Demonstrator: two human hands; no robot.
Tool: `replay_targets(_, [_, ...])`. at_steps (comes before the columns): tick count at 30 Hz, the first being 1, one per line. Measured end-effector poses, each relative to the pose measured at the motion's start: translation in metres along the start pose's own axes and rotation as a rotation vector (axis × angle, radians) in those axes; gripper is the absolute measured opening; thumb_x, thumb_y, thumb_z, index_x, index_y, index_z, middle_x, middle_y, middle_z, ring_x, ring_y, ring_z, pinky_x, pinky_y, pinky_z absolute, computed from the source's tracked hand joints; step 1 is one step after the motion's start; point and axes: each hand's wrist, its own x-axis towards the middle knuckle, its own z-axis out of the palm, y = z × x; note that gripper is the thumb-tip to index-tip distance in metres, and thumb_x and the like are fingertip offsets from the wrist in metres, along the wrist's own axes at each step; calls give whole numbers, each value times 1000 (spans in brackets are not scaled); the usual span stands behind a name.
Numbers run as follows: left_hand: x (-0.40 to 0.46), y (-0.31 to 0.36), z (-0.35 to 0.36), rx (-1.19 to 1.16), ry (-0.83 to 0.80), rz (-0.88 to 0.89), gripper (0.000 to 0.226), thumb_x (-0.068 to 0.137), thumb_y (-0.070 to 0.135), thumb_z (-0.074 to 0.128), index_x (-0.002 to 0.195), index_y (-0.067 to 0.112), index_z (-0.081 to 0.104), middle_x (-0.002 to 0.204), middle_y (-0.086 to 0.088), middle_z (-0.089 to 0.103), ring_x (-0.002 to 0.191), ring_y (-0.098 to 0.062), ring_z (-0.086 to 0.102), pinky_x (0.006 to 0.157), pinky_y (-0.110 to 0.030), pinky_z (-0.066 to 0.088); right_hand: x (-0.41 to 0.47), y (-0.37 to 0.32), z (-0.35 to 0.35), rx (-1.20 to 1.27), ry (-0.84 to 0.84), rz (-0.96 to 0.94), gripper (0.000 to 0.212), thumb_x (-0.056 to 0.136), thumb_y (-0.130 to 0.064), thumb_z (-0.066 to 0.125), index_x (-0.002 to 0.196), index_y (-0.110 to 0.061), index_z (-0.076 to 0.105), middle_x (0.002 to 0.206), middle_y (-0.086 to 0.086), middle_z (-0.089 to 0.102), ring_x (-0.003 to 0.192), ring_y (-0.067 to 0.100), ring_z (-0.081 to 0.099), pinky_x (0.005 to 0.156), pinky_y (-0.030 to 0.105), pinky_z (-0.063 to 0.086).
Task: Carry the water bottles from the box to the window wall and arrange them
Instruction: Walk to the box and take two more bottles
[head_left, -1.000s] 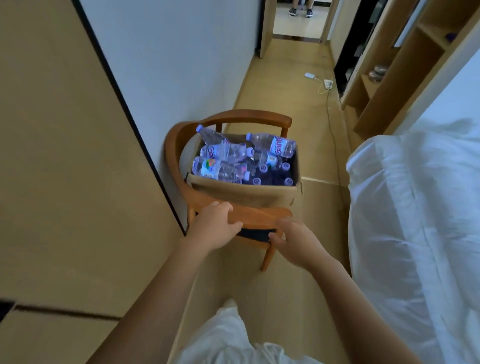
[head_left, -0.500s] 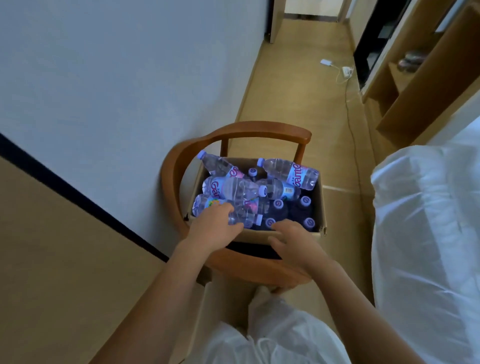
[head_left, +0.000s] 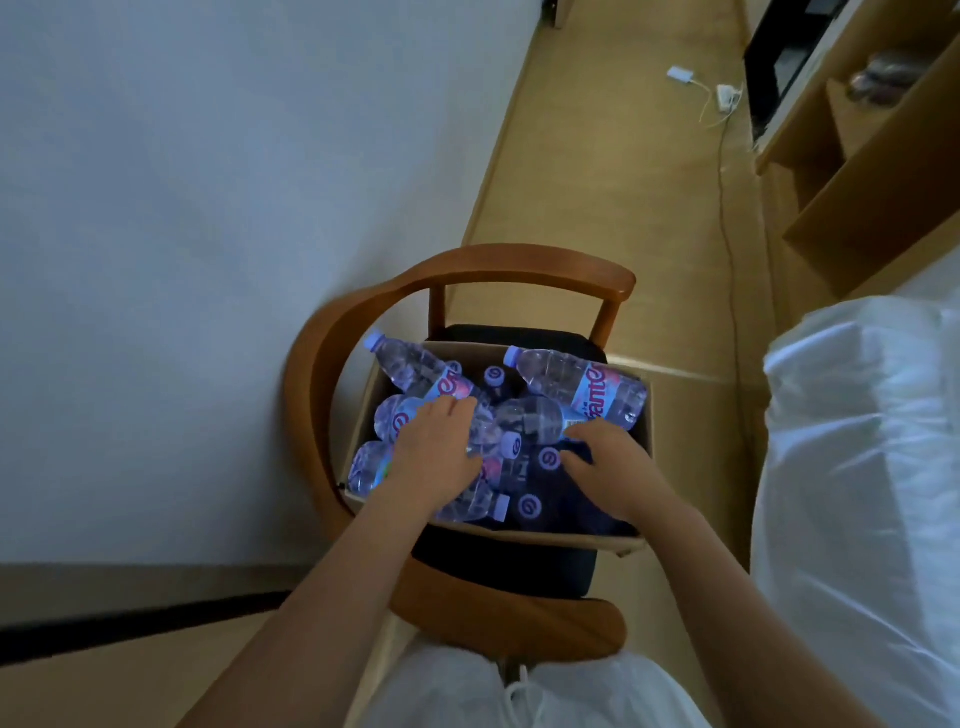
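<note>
An open cardboard box sits on a wooden chair and holds several clear water bottles with purple caps. Some lie on top, such as one at the back right and one at the back left. Others stand upright beneath, showing only their caps. My left hand rests palm down on the lying bottles at the left of the box. Inside the box at the right, my right hand touches a lying bottle with its fingertips. Neither hand lifts anything.
The chair stands against a white wall. A bed with a white duvet is close on the right. Wooden shelving and a power strip with cable lie further along the narrow wooden floor.
I have stepped closer and both hands have moved forward from the box's front edge into the box, onto the bottles.
</note>
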Motion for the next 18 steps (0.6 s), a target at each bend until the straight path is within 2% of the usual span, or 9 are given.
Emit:
replay_targets(2, [14, -2, 3, 44, -26, 47, 71, 87, 36, 62, 145, 16, 27, 143, -7, 35, 129, -27, 34, 98, -37, 37, 11, 5, -2, -6, 18, 20, 38, 93, -28, 52, 127, -11, 52, 129, 8, 50, 118, 24, 45, 96, 32, 37])
replay_targets(5, [33, -9, 10, 103, -105, 104, 74, 85, 37, 63, 145, 16, 26, 144, -7, 33, 132, -27, 31, 102, -37, 34, 29, 8, -4, -20, 77, 40, 45, 93, -26, 52, 134, -9, 44, 137, 8, 42, 126, 25, 35, 102, 31, 31])
replay_targets(11, [56, -19, 27, 231, -282, 164, 76, 83, 38, 65, 144, 18, 25, 144, -5, 33, 134, -26, 28, 109, -44, 25, 70, 15, -12, -111, 110, 14, 45, 92, -23, 53, 134, -8, 44, 139, 9, 42, 130, 25, 33, 107, 33, 27])
replay_targets(15, [66, -24, 32, 240, -332, 162, 80, 80, 41, 68, 144, 20, 25, 142, -4, 33, 135, -27, 26, 113, -52, 16, 93, 20, -7, -168, 98, 4, 51, 90, -25, 56, 136, -10, 42, 140, 8, 41, 131, 24, 32, 109, 34, 26])
replay_targets(18, [68, -28, 34, 220, -323, 173, 77, 78, 42, 69, 141, 21, 29, 139, -4, 35, 132, -28, 28, 113, -51, 15, 105, 24, 0, -195, 79, 16, 54, 90, -27, 57, 137, -9, 40, 140, 9, 40, 131, 26, 31, 109, 35, 26])
